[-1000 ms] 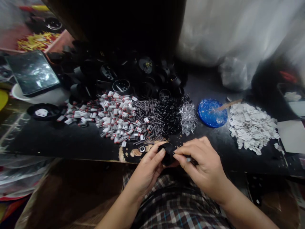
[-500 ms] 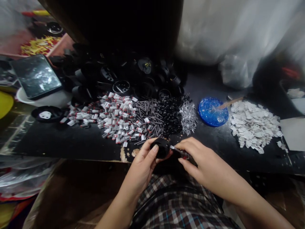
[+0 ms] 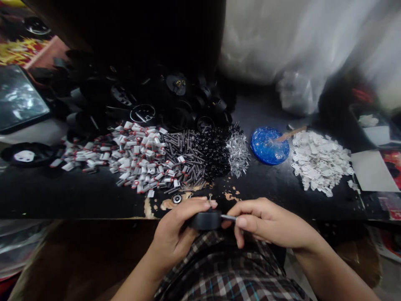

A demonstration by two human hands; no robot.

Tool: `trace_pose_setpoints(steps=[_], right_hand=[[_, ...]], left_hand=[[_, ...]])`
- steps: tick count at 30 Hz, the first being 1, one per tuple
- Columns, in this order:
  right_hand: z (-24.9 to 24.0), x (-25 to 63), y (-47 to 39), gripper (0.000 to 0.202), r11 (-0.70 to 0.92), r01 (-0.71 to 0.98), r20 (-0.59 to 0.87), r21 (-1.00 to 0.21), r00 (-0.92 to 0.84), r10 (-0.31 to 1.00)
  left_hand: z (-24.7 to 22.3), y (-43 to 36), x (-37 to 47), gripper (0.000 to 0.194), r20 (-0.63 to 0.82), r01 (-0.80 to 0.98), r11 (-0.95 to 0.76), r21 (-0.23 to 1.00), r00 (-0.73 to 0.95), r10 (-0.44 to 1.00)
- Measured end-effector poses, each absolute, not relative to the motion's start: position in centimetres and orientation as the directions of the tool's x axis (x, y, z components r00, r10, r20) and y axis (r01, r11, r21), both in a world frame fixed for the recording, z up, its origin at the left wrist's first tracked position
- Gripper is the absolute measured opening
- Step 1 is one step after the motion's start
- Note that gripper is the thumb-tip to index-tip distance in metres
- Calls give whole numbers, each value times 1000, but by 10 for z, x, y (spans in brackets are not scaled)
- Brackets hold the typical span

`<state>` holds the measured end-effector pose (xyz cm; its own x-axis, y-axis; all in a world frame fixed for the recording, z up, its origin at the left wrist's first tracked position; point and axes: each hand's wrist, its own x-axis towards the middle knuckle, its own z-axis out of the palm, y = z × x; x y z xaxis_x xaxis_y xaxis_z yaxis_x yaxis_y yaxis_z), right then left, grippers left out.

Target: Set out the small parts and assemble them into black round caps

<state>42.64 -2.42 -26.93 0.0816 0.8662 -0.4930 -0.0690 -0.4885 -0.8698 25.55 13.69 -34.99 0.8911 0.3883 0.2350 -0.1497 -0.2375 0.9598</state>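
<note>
My left hand (image 3: pixel 173 228) is closed around a round black plastic housing (image 3: pixel 205 220), its side wall turned towards me, above my lap at the table's front edge. A small brass-coloured pin (image 3: pixel 210 196) shows just above the housing by the fingertips. My right hand (image 3: pixel 266 221) pinches a thin grey metal rod (image 3: pixel 229 217) between thumb and fingers. The rod's tip meets the right side of the housing; whether it goes inside I cannot tell. Just beyond my left hand, a small round silver-and-black piece (image 3: pixel 177 199) lies on the table.
Across the black table (image 3: pixel 78 198) lie piles of white-and-red sleeves (image 3: pixel 140 156), springs (image 3: pixel 188 154), small black parts (image 3: pixel 214 150), silvery pieces (image 3: pixel 238 154) and white plates (image 3: pixel 322 163). A blue lid (image 3: pixel 266 151) holds clear grease and a wooden stick (image 3: pixel 291 133). Black housings (image 3: pixel 178 119) crowd behind.
The housing has turned from its open face to its side and come nearer to me. My right hand has moved down, its rod against the housing. The view has shifted right.
</note>
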Motion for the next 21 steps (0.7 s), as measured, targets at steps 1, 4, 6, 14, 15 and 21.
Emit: trace_pose_setpoints(steps=[1,4,6,14,15,21], right_hand=[[-274,429,-24,29,-485,-18,-479,-874,197,856],[-289,441,-19,8,-625,356,-286,-695,661,694],[-298,450,-15,5,-744,507,-144,-435,776,614],[-313,460,-8,17,-675,732,-43,-86,675,737],[-313,458,-9,16,-669,737,-48,-101,668,743],[-306,442,-16,9,-561,746,-1,-359,600,800]], left_hand=[[-350,130,258,34,162,-93,-163,982,858,487],[-351,108,273,23,-228,89,244,966,739,634],[-352,98,281,25,-346,103,411,906,740,577],[-350,102,290,29,-406,102,531,841,768,495],[-348,101,292,29,-413,90,545,834,757,506],[-336,94,306,30,-473,-13,703,711,731,492]])
